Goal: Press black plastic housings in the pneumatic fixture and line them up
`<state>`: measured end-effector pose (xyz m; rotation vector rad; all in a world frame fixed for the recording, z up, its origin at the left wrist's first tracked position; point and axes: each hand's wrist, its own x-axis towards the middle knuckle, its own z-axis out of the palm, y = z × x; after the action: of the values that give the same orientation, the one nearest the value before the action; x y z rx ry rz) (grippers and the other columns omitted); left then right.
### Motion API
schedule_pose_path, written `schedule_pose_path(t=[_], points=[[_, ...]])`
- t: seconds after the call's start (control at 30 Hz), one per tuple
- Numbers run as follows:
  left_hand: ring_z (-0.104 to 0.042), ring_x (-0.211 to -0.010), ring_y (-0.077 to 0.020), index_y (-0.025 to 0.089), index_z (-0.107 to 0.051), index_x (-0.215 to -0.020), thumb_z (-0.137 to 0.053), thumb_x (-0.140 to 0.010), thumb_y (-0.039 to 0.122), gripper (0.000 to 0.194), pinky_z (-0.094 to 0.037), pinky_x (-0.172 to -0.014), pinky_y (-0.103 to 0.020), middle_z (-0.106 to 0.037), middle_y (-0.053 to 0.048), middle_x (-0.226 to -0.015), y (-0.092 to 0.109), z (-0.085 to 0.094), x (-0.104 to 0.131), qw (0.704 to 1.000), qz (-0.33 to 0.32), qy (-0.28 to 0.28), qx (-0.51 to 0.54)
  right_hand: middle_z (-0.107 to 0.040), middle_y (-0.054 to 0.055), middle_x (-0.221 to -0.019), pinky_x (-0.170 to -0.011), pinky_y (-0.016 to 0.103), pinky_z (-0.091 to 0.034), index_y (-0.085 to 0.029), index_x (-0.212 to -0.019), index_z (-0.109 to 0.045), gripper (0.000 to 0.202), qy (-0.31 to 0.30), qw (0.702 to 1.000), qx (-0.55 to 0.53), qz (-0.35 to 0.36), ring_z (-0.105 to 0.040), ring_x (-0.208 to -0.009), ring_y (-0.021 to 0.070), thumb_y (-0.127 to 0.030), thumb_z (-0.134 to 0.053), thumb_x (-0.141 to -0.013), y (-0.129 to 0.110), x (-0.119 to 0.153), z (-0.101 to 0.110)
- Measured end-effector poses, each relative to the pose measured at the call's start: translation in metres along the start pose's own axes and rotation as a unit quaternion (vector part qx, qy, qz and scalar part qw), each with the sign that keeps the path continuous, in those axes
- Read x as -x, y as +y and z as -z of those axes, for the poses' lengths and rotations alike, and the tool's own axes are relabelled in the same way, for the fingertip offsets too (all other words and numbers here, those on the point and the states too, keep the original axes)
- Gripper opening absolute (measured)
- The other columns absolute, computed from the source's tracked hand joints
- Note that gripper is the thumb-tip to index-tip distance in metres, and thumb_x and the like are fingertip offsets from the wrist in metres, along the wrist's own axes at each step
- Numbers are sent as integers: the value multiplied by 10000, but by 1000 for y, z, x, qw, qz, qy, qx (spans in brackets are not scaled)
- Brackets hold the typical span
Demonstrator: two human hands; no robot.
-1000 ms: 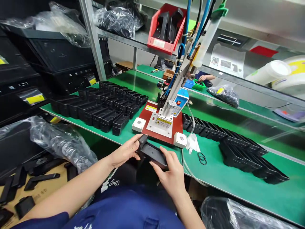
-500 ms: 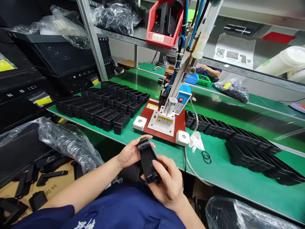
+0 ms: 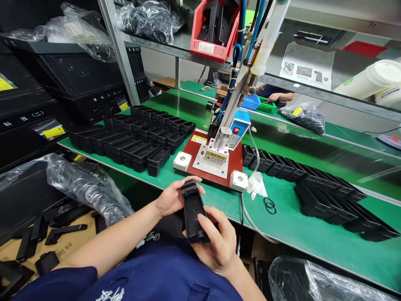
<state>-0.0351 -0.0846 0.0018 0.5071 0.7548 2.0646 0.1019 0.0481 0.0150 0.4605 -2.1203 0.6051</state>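
Observation:
Between my hands, in front of the bench edge, I hold a long black plastic part (image 3: 193, 209) with a shallow hollow facing up. My left hand (image 3: 173, 196) grips its far end, fingers curled behind it. At the near end my right hand (image 3: 217, 238) is closed round the part, with the thumb lying over the hollow. Just beyond stands a small press (image 3: 218, 146) on a red base (image 3: 233, 161), with a white button block (image 3: 182, 161) at its left front corner and another button block (image 3: 239, 180) at the right.
Rows of black open housings (image 3: 158, 161) cover the bench's left side; more black parts (image 3: 326, 200) line its right. A white tissue (image 3: 257, 186) and black rings (image 3: 270, 205) lie near the press. A red bin (image 3: 208, 52) sits above. Across the bench, another person's hand (image 3: 275, 97) is at a green tray (image 3: 265, 105).
The black part and both my hands have barely moved; my right thumb has shifted slightly left over the hollow. The other person's hand has come down to the green tray.

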Motion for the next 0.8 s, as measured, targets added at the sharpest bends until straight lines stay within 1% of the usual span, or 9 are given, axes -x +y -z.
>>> schedule_pose_path(t=[0.1, 0.17, 0.23, 0.33, 0.43, 0.53, 0.67, 0.73, 0.8], points=[[-612, -831, -200, 154, -535, -1195, -465, -891, 457, 435, -495, -747, -314, -649, -129, -1017, 1, 0, 0, 1000, 5, -2, -12, -583, 165, -1117, -703, 369, -586, -177, -1225, -545, 475, 6, 1000, 3, -7, -631, -929, 235, -208, -679, -771, 1, -1, -1], [-613, -856, -202, 164, -513, -1230, -451, -905, 484, 460, -493, -769, -318, -648, -130, -1025, 1, -1, 0, 1000, 8, -2, -26, -590, 162, -1108, -724, 375, -588, -176, -1225, -539, 492, 18, 1000, -3, -24, -632, -943, 238, -233, -709, -767, 2, -2, 0], [-611, -882, -207, 192, -472, -1286, -423, -919, 532, 503, -491, -766, -311, -642, -127, -1042, 0, -1, -1, 999, 15, 1, -47, -598, 156, -1094, -768, 396, -581, -174, -1225, -529, 512, 42, 997, -25, -65, -627, -966, 245, -239, -730, -759, 2, -2, 1], [-609, -825, -188, 248, -411, -1353, -378, -917, 598, 561, -477, -649, -258, -623, -107, -1044, -2, -2, -1, 996, 29, 4, -81, -605, 134, -1074, -839, 438, -550, -178, -1205, -532, 476, 81, 979, -80, -168, -612, -997, 252, -246, -717, -771, 4, -1, 3], [-620, -705, -158, 286, -397, -1361, -352, -914, 618, 559, -439, -549, -227, -602, -89, -1043, -3, -2, -1, 993, 40, -6, -108, -606, 124, -1075, -836, 413, -547, -181, -1179, -538, 424, 101, 941, -135, -293, -621, -978, 235, -278, -695, -797, 8, 1, 6], [-655, -675, -170, 299, -407, -1339, -311, -928, 606, 522, -427, -528, -230, -590, -90, -1072, -4, -2, -1, 990, 50, -19, -133, -616, 112, -1070, -751, 337, -562, -192, -1184, -525, 421, 117, 888, -214, -391, -644, -880, 192, -298, -688, -811, 13, 2, 9], [-665, -688, -175, 264, -414, -1317, -302, -957, 538, 467, -423, -528, -223, -600, -100, -1061, -5, -4, -1, 987, 42, -32, -154, -615, 71, -1031, -625, 253, -533, -207, -1188, -515, 418, 141, 823, -307, -455, -606, -684, 109, -312, -685, -821, 19, 0, 9], [-672, -696, -183, 246, -411, -1313, -332, -960, 506, 445, -428, -527, -222, -604, -106, -1055, -6, -3, 0, 986, 40, -34, -158, -612, 62, -1011, -584, 240, -516, -203, -1195, -507, 435, 152, 803, -327, -475, -582, -634, 92, -325, -689, -819, 21, -2, 8], [-683, -700, -195, 242, -411, -1308, -367, -956, 488, 432, -438, -524, -225, -606, -110, -1059, -7, -3, 0, 986, 41, -32, -156, -612, 33, -923, -572, 241, -512, -196, -1197, -503, 456, 164, 786, -340, -490, -568, -607, 89, -342, -696, -811, 22, -4, 8]])
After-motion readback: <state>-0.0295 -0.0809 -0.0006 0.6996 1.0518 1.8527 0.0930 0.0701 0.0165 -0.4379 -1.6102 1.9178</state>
